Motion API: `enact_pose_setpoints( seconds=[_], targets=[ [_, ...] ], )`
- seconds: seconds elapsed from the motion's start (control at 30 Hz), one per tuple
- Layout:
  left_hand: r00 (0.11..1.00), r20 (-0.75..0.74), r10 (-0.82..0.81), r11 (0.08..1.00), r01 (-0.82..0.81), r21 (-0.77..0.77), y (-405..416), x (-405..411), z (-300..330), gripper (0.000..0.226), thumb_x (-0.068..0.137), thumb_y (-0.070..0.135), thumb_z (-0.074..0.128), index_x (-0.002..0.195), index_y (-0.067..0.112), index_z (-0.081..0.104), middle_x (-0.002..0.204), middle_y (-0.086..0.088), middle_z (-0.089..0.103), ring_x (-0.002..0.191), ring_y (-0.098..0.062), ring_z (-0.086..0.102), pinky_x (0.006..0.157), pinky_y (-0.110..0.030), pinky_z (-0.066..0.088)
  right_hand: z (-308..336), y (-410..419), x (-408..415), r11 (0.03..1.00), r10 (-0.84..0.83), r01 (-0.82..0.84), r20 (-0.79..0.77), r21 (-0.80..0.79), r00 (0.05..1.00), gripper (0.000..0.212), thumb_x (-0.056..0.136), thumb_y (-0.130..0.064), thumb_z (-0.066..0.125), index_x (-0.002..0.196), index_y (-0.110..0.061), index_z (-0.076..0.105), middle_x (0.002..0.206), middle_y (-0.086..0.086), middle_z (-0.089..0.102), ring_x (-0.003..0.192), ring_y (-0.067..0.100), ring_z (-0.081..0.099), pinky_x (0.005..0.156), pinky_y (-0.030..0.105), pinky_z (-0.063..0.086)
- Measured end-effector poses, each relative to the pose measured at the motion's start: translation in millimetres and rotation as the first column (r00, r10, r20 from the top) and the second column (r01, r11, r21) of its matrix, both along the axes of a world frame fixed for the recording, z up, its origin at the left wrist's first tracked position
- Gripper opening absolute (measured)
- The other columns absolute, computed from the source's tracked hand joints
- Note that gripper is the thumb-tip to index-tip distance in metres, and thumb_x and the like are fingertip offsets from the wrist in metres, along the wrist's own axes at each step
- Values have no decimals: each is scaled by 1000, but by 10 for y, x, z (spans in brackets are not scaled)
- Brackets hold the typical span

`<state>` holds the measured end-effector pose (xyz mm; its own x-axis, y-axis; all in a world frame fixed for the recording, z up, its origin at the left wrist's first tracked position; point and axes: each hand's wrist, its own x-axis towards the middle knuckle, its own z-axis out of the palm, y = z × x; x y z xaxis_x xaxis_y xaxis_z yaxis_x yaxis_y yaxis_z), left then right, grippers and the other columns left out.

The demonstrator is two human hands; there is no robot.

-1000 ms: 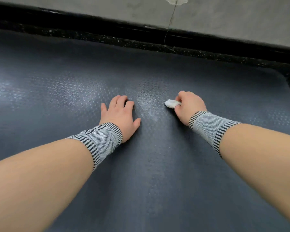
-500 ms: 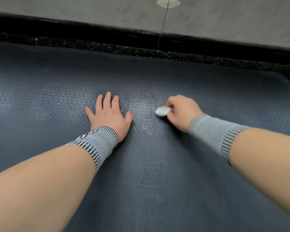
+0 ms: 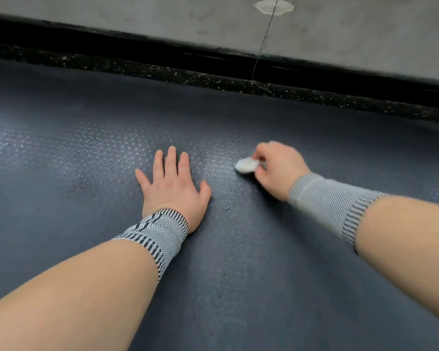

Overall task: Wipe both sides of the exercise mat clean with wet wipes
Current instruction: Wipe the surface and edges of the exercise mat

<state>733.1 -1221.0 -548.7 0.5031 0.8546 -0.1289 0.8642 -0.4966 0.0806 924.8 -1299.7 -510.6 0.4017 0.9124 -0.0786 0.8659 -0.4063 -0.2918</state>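
A dark blue-grey textured exercise mat [image 3: 86,153] fills most of the head view, lying flat on the floor. My left hand [image 3: 174,183] rests flat on the mat with fingers straight and spread, palm down. To its right, my right hand [image 3: 279,165] pinches a small bunched white wet wipe [image 3: 246,165] against the mat surface; this hand is slightly blurred. Both wrists wear grey striped wristbands.
Beyond the mat's far edge runs a strip of black speckled floor [image 3: 238,82], then a black baseboard and a grey wall [image 3: 162,16] with a thin crack and a pale patch. The mat's far right corner lies at the frame's right edge.
My left hand has straightened its fingers and now lies flat. My right hand with the wipe has slid a little left and back across the mat.
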Motion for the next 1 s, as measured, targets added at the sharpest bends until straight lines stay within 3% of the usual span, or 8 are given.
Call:
enact_pose_setpoints(
  seconds=[0.1,0.17,0.3,0.37,0.6,0.7,0.87,1.0],
  targets=[
    [1000,0,-8,1000,8,-5,-5,6,10,78,86,57,15,154,19,10,163,-2,0,149,-25,-5,116,-58,3,-9,325,205,974,-228,226,49,31,973,19,89,-17,50,106,-19,58,103,3,55,98,25,55,76,27,35],
    [1000,6,-8,1000,8,-4,0,1,6,78,86,57,15,154,19,11,163,-3,0,149,-25,-5,117,-55,3,-15,323,129,966,-257,256,40,36,966,18,88,-17,50,104,-19,58,103,3,55,96,25,54,74,27,33],
    [1000,9,-11,1000,11,-17,-5,5,-7,77,88,56,17,154,18,8,163,-3,-2,149,-25,-8,118,-52,1,-31,-139,-201,996,85,-84,-39,28,996,17,85,-17,51,100,-20,59,90,-5,46,90,24,54,73,26,32],
    [1000,0,-11,1000,11,-17,1,8,-8,78,87,56,15,154,18,7,163,-3,-3,148,-25,-8,118,-51,0,-26,-236,-172,990,142,-142,-56,-3,988,16,85,-17,52,99,-21,59,89,-7,44,89,23,55,72,25,32],
    [1000,-11,9,1000,-9,-16,-9,23,16,85,79,58,4,154,19,9,163,-1,-1,148,-24,-7,118,-50,1,-46,667,480,986,-154,149,66,72,986,20,88,-19,50,105,-16,60,103,7,57,99,29,55,81,31,40],
    [1000,-23,6,1000,-6,-10,1,17,5,84,79,58,5,154,19,10,163,-2,0,148,-24,-6,118,-50,1,-59,808,525,956,-281,274,55,104,958,21,88,-17,50,106,-16,60,107,10,59,100,30,55,77,30,37],
    [1000,-22,14,1000,-14,-15,-7,23,4,84,80,58,7,154,19,11,162,-2,1,148,-24,-7,117,-50,0,-79,264,146,994,63,-62,-9,89,998,15,84,-19,54,98,-19,61,86,-5,47,88,24,55,74,29,37],
    [1000,-19,20,999,-21,-25,1,22,12,84,79,59,7,154,20,11,162,-1,0,148,-24,-7,117,-50,-1,-89,406,304,995,6,-7,5,97,1000,15,84,-21,55,97,-19,61,87,-3,49,90,25,55,76,29,38]
  ],
)
